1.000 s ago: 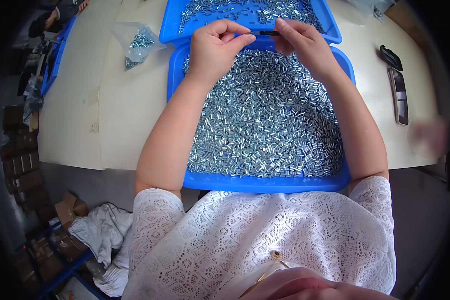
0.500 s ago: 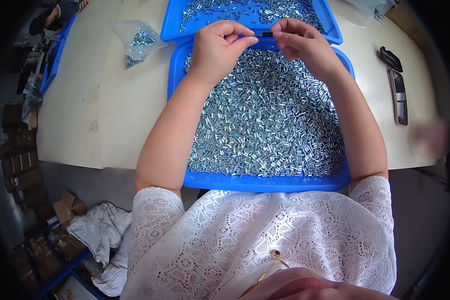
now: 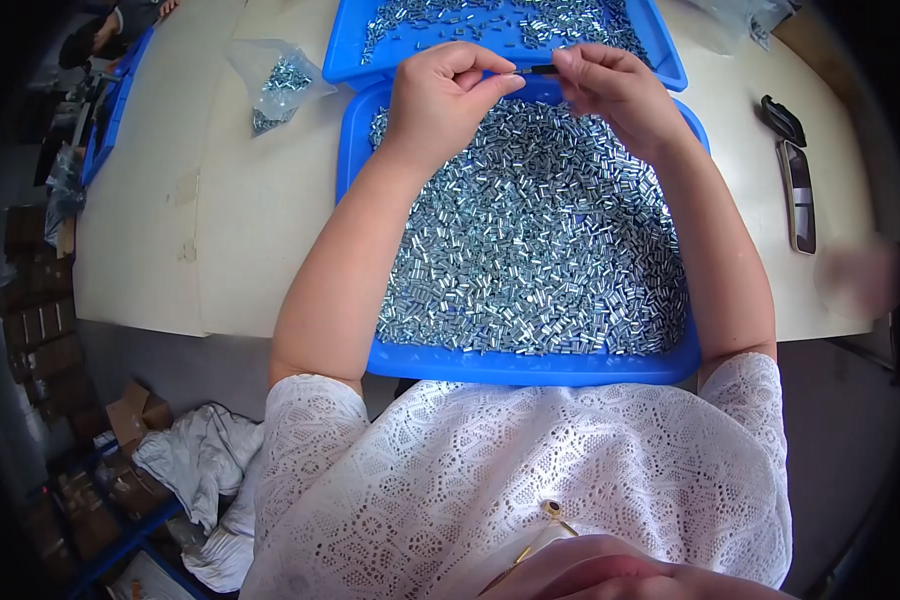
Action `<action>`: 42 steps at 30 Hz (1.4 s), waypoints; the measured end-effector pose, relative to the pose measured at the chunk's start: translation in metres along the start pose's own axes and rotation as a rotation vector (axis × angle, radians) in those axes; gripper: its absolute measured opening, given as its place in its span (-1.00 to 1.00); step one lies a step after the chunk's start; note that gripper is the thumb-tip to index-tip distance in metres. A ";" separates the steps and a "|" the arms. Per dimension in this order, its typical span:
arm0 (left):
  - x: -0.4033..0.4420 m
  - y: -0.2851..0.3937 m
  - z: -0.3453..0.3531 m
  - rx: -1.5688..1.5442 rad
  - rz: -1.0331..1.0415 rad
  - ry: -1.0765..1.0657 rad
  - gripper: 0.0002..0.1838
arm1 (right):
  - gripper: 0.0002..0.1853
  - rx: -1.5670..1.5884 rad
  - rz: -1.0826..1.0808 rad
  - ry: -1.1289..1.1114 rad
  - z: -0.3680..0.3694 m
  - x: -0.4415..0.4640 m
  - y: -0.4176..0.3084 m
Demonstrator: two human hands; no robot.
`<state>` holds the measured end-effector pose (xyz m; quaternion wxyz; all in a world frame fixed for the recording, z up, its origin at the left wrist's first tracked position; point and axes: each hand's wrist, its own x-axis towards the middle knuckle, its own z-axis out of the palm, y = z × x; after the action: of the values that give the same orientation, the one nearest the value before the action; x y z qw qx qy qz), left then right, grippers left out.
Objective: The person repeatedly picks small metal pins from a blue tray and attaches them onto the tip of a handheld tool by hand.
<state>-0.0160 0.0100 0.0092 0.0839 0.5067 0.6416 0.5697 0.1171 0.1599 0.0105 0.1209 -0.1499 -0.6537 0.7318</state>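
Over the far rim of the near blue tray (image 3: 530, 370), my right hand (image 3: 620, 95) pinches a thin black tool (image 3: 542, 70) between thumb and fingers. The tool points left, its tip meeting the fingertips of my left hand (image 3: 445, 100). Thumb and forefinger of my left hand are pressed together there; whatever they hold is too small to make out. Beneath both hands, small shiny metal pins (image 3: 530, 240) fill the near tray. A second blue tray (image 3: 345, 45) with scattered metal pins lies just beyond it.
A clear plastic bag (image 3: 282, 82) of metal pieces lies left of the trays. On the right are a phone (image 3: 799, 198) and a black case (image 3: 782, 120). Another person's hand (image 3: 167, 8) shows at the upper left. Boxes and white cloth (image 3: 205, 460) are at lower left.
My left hand has shifted slightly right. The fingers of my right hand have changed their hold on the black tool, which stays between the hands.
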 end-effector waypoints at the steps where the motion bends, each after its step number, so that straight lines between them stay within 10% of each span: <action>1: 0.000 0.001 0.001 0.005 0.018 0.006 -0.86 | -0.73 0.000 0.000 0.003 -0.004 0.000 0.002; 42: 0.001 0.007 -0.001 0.092 0.070 0.055 -0.85 | -0.68 -0.146 -0.040 0.043 0.004 -0.003 -0.002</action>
<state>-0.0130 0.0087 0.0157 0.0229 0.5163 0.6510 0.5560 0.1180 0.1551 0.0134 0.1381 -0.1609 -0.7056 0.6762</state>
